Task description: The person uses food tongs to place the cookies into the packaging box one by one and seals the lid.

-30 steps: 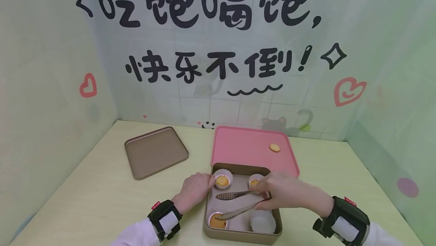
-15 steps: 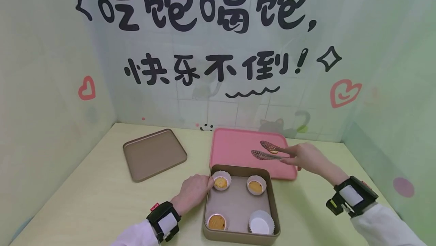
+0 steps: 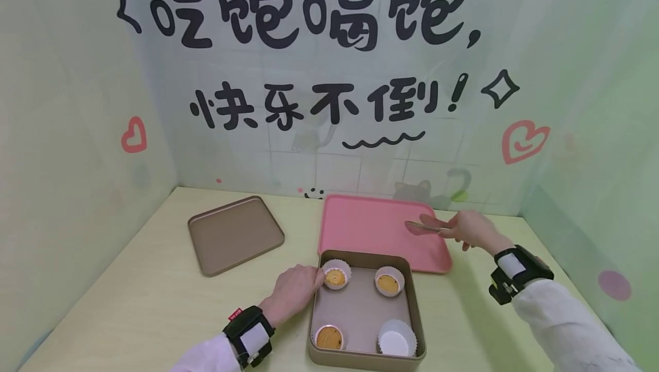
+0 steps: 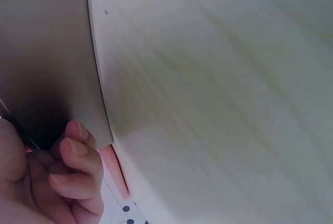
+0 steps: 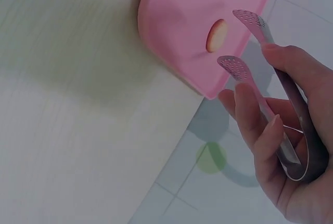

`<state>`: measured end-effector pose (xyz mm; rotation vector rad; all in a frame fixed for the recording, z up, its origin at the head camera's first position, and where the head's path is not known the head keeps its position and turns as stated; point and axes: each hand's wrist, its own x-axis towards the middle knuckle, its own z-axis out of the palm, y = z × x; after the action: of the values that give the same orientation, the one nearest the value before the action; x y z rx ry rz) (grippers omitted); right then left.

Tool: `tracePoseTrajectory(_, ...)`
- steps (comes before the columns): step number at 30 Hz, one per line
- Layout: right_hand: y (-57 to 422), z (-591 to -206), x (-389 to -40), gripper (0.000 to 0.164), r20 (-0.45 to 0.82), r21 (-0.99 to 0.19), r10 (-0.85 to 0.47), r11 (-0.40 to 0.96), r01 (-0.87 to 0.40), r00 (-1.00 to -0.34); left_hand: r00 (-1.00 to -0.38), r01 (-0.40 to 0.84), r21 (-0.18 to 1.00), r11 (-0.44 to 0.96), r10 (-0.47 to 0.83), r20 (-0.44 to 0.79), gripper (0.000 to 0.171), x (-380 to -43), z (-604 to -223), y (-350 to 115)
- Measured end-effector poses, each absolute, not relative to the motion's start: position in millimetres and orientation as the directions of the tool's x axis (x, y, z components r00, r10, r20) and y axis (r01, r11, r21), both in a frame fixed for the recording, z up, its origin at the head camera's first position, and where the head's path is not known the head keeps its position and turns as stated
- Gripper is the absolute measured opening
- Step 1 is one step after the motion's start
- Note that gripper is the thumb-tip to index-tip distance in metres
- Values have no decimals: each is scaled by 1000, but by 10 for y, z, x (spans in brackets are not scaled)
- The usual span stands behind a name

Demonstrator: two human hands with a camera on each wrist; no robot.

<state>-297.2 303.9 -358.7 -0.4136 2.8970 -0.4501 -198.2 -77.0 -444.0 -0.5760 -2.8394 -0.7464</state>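
My left hand [image 3: 293,295] grips the left rim of a brown rectangular tin [image 3: 365,359]; in the left wrist view its curled fingers [image 4: 78,174] lie by the tin's outer wall. Inside the tin, a biscuit sits in each of the paper cups at back left [image 3: 336,275], back right [image 3: 388,282] and front left [image 3: 329,338]. The white cup [image 3: 397,339] at front right holds nothing. My right hand [image 3: 476,229] holds metal tongs [image 5: 296,99] over the pink tray [image 3: 370,220]. The tongs' perforated tips stand apart near an oval biscuit [image 5: 217,35], which they hide in the head view.
A shallow brown tray or lid [image 3: 235,236] lies on the wooden table [image 3: 154,292] at back left. Printed walls close in the table at the back and both sides. The pink tray's front edge lies right behind the tin.
My right hand has moved with the tongs from above the tin, back and right to the pink tray's right end. The tongs' tips are closer together now. My left hand keeps its place.
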Motion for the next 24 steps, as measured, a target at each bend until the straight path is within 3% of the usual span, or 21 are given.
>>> tracePoseTrajectory(5,3062,-3646,-3001,25,-146,-359,-266,912,-199,-953,-917,396,448,801,322,235,42,-1981,-4441,-770)
tracePoseTrajectory(24,3048,-3731,-3140,24,-149,-277,-268,935,-220,-952,-916,398,457,795,316,248,42,-1965,-4436,-770)
